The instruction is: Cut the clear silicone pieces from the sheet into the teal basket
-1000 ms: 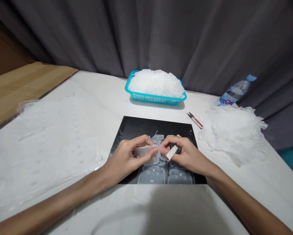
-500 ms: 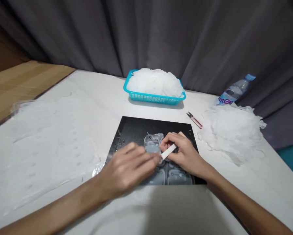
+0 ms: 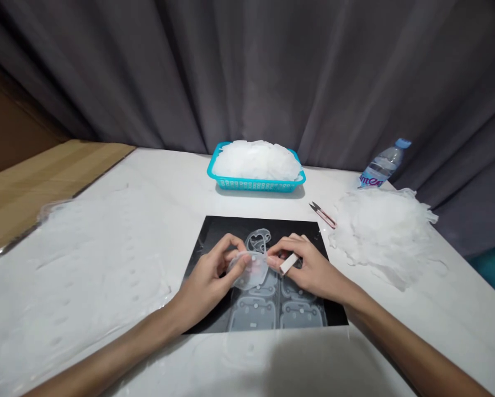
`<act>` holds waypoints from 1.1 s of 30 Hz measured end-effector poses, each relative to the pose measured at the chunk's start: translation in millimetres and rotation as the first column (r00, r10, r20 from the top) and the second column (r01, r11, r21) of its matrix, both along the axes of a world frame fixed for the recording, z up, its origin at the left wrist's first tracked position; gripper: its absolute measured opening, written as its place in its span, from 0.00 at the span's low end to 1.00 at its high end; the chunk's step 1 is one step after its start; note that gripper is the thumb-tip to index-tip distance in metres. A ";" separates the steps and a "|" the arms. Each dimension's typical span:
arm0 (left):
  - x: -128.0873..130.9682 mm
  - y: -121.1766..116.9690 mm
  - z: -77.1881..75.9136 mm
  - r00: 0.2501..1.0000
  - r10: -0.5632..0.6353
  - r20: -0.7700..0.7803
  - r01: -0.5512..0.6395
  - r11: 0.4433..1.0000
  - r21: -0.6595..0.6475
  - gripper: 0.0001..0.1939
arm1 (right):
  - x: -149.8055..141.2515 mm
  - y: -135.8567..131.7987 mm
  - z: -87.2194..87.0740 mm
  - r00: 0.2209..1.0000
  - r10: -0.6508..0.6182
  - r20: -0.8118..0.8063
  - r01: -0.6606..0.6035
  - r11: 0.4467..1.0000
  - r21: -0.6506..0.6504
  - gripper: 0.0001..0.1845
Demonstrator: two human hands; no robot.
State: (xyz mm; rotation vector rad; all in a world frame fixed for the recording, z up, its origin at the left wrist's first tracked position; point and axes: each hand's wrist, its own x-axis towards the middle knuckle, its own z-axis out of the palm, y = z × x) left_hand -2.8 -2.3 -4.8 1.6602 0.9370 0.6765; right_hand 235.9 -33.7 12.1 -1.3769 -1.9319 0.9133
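Nearest the camera, both forearms are stretched forward over the white desk (image 3: 396,309). A black mat (image 3: 214,231) is laid flat on it, and a clear plastic sheet (image 3: 272,314) of moulded, rounded shapes is spread over the mat's near part.

Above that sheet, a single clear plastic piece (image 3: 250,271) is held just off the mat between the two hands. The left hand (image 3: 208,278) is closed on the piece's left edge, thumb and fingertips pinched together on it. The right hand (image 3: 309,267) is met with the piece at its right edge, where the fingertips are pressed; a small white blade-like tool (image 3: 289,263) is also clamped in this hand's grip, tilted with its end towards the piece. Just beyond the piece, a cut-out remnant of clear plastic (image 3: 257,240) is seen lying on the mat.

To the left, a wide sheet of clear film (image 3: 77,264) is spread over the desk. To the right, a loose heap of white plastic scraps (image 3: 379,231) is piled, with a small pair of snips (image 3: 322,214) lying just beside it.

Farther back, a turquoise basket (image 3: 255,183) heaped with clear pieces is set at the desk's far edge, and a water bottle (image 3: 382,164) is stood at the far right. A grey curtain (image 3: 247,71) is hung behind, and cardboard (image 3: 36,176) is seen at the left.
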 end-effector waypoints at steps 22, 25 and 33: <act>3.9 -31.8 11.2 0.874 -0.381 -0.303 0.352 0.064 0.934 0.12 | 8.6 -0.7 -1.4 0.978 0.082 0.192 -0.123 0.970 0.210 0.09; -0.4 -22.4 15.4 0.928 -0.343 -0.149 0.299 0.439 0.848 0.14 | 15.9 5.6 -8.8 0.978 -0.040 0.205 0.002 0.984 0.180 0.07; -12.1 4.3 22.6 0.993 -0.120 0.022 0.102 0.913 0.394 0.07 | 3.4 -7.4 2.0 0.990 -0.125 -0.070 0.142 0.924 0.356 0.06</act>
